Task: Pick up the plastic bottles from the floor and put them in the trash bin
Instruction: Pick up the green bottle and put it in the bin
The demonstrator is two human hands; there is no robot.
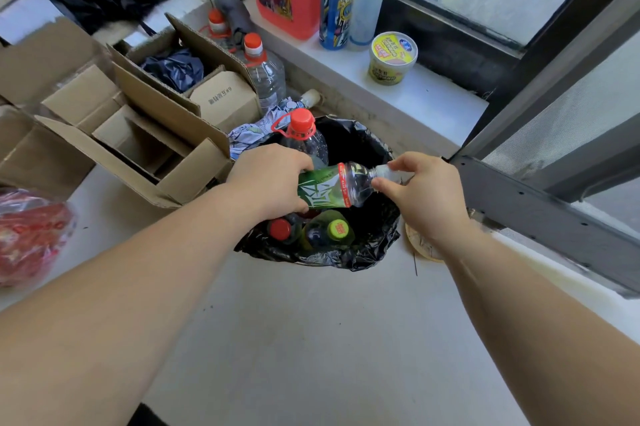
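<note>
A clear plastic bottle with a green label (332,185) lies sideways over the trash bin (363,141), which is lined with a black bag. My left hand (270,179) grips its base end. My right hand (422,193) pinches its neck and cap end. Inside the bin stand a large clear bottle with a red cap (304,134), a dark bottle with a red cap (281,230) and a green bottle with a yellow-green cap (337,230).
Open cardboard boxes (145,134) crowd the floor left of the bin, with two red-capped clear bottles (263,69) behind them. A red plastic bag (31,235) lies far left. The window ledge (433,103) holds a pink jug, bottles and a yellow tub (393,58).
</note>
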